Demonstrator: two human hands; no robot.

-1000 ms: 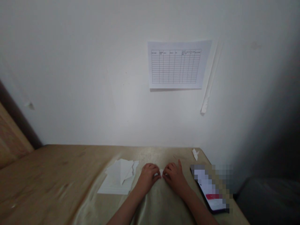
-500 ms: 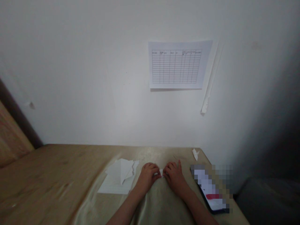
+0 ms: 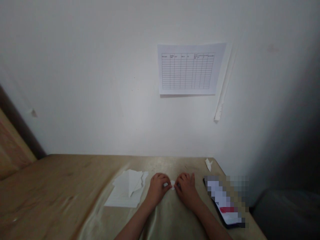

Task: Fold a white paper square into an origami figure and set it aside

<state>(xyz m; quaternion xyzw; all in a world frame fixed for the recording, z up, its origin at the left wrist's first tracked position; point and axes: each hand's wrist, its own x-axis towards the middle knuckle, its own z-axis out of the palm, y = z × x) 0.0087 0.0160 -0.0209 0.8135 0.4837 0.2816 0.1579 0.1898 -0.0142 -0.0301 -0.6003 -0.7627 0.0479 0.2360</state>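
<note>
Left hand (image 3: pixel 158 187), right hand (image 3: pixel 185 186) apparently pinching.

Light: dim, greyish | wall (image 3: pixel 100 83): brightest around its middle, darkening toward the corners | right side: deep shadow | table (image 3: pixel 62 186): dull sheen on its creased surface | sheet (image 3: pixel 188 71): thin shadow below, small print too soft to read | phone (image 3: pixel 222 200): partly covered by mosaic blocks | edges: wide-angle stretching
</note>
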